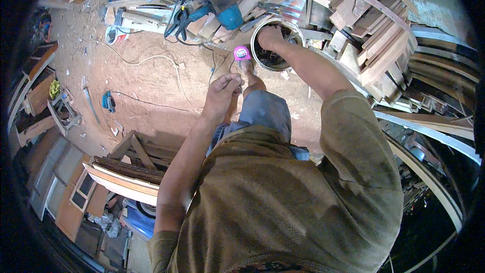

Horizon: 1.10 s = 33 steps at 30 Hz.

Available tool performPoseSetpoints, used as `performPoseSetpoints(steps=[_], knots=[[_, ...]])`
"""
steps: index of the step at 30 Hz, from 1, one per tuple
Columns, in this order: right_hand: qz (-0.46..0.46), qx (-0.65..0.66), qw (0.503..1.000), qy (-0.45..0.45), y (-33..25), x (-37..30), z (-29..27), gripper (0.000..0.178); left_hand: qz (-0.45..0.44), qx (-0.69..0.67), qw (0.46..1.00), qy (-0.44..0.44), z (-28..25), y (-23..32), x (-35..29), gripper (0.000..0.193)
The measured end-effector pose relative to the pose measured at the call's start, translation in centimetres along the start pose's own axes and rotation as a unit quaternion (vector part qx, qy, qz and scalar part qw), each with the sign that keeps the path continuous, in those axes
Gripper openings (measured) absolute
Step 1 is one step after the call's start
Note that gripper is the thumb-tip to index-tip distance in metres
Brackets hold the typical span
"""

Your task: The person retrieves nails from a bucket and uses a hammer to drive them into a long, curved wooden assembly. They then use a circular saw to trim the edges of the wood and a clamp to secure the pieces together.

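My right arm reaches forward, and my right hand is inside a round metal-rimmed bucket. Dark, jumbled small contents lie in it, too unclear to name. The fingers of that hand point down into the bucket and are mostly hidden. My left hand is raised in front of my body, left of the bucket, with thumb and fingers pinched together. Whatever they hold, if anything, is too small to make out. A pink tape measure sits by my foot, just left of the bucket.
A blue corded power saw lies on wood scraps beyond the bucket. Stacked boards fill the right side. A pale cable crosses the dirt floor, where a small blue tool lies. Timber stands at the lower left.
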State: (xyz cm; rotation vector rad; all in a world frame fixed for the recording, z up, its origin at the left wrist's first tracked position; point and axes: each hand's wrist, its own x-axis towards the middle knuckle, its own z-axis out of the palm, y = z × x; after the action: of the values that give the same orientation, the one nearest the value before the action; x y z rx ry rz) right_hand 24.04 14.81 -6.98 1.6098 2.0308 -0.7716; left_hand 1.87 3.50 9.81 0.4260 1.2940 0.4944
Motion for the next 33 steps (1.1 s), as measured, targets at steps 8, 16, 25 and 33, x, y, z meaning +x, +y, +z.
performPoseSetpoints(steps=[8, 16, 25, 33], knots=[[0.032, 0.072, 0.992, 0.1, -0.2, -1.1, -0.1, 0.025, 0.002, -0.006, 1.0, 0.012, 0.2, 0.4, 0.2, 0.013], [0.053, 0.496, 0.858, 0.126, 5.0, -12.1, -3.2, 0.028, 0.01, -0.022, 1.0, -0.02, 1.8, 1.4, 1.7, 0.02], [0.069, 0.529, 0.833, 0.147, 4.9, -13.2, -2.9, 0.027, 0.009, 0.044, 0.997, -0.066, 3.3, 1.5, 3.2, 0.031], [0.098, 0.422, 0.874, 0.223, 5.1, -11.5, -2.9, 0.025, 0.005, 0.014, 0.999, -0.044, 2.2, 0.8, 3.1, 0.036]])
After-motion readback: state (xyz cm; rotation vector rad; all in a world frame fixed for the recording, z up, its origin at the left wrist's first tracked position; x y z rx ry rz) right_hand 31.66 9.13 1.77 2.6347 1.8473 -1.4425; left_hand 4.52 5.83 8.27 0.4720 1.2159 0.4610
